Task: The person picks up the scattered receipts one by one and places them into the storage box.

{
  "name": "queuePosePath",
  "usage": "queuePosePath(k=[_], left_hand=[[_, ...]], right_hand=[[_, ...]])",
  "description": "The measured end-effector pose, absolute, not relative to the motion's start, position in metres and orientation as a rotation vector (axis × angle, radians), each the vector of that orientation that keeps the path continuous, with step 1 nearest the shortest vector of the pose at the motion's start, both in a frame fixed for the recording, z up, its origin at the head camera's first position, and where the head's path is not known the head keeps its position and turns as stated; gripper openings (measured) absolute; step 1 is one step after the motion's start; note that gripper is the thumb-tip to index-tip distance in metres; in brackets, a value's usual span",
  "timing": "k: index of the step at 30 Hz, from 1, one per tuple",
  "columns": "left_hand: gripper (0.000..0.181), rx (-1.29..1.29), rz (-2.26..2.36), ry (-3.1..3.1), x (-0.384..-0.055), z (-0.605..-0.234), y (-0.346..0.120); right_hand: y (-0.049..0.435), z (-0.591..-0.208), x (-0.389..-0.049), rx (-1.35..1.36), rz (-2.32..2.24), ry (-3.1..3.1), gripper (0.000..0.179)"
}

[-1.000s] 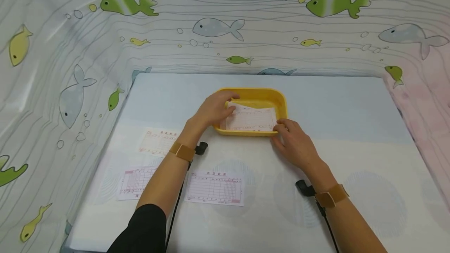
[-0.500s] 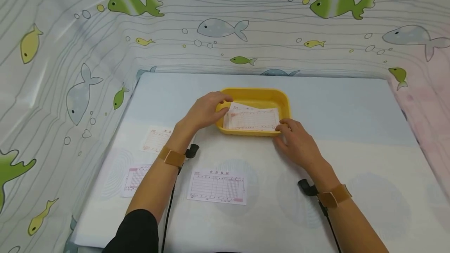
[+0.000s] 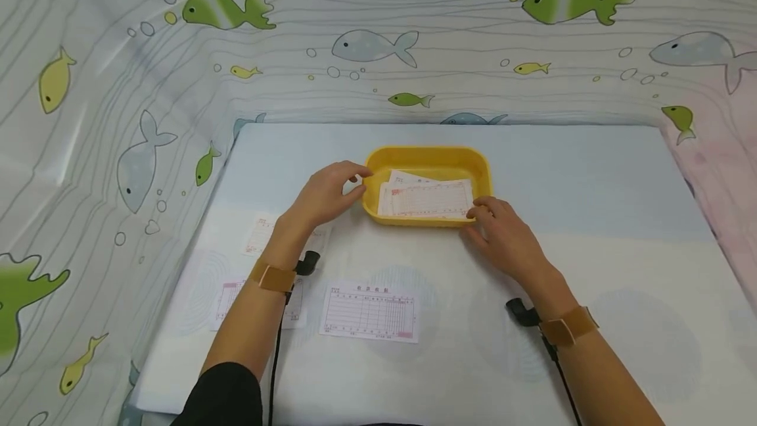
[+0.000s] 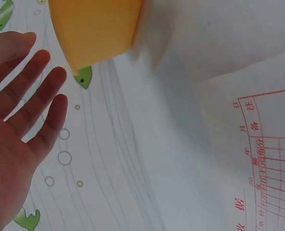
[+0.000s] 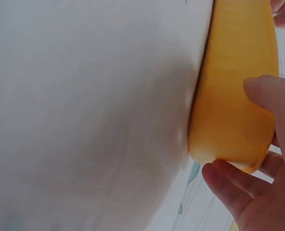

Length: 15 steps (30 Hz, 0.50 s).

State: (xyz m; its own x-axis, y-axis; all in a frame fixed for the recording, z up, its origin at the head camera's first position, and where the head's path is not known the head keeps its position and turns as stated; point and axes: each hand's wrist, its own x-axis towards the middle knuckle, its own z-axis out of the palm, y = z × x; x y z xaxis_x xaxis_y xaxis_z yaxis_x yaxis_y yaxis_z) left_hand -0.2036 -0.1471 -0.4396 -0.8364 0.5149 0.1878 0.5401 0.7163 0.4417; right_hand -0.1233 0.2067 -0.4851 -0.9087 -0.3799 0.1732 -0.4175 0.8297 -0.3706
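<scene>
A yellow plastic tray (image 3: 428, 156) holds several printed paper slips (image 3: 432, 199), loosely overlapped. My right hand (image 3: 503, 235) grips its near right corner; in the right wrist view the thumb (image 5: 260, 91) lies on the outer front wall while fingers reach round the end. By the tray's left end is my left hand (image 3: 325, 196), fingers loosely spread and holding nothing. The left wrist view shows those fingers (image 4: 51, 84) apart from the tray wall (image 4: 94, 29). A purple-lined receipt form (image 3: 369, 311) lies flat in front of the tray.
On the white table (image 3: 473, 373), a red-printed slip (image 3: 258, 232) and another purple-lined slip (image 3: 294, 307) lie at the left, partly under my left forearm. Black cables run from both wrist cameras. A fish-patterned sheet (image 3: 449, 45) hangs behind and at the sides.
My left hand has drawn back leftward out of the tray, uncovering the slips' left end. My right hand stays at the tray's corner.
</scene>
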Motion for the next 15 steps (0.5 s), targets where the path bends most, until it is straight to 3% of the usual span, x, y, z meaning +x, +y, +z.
queuePosePath(k=[15], left_hand=[[0.03, -0.708, -0.586, -3.087, -0.183, -0.453, -0.19]], right_hand=[[0.209, -0.484, -0.123, 0.654, 0.633, -2.885, 0.027]])
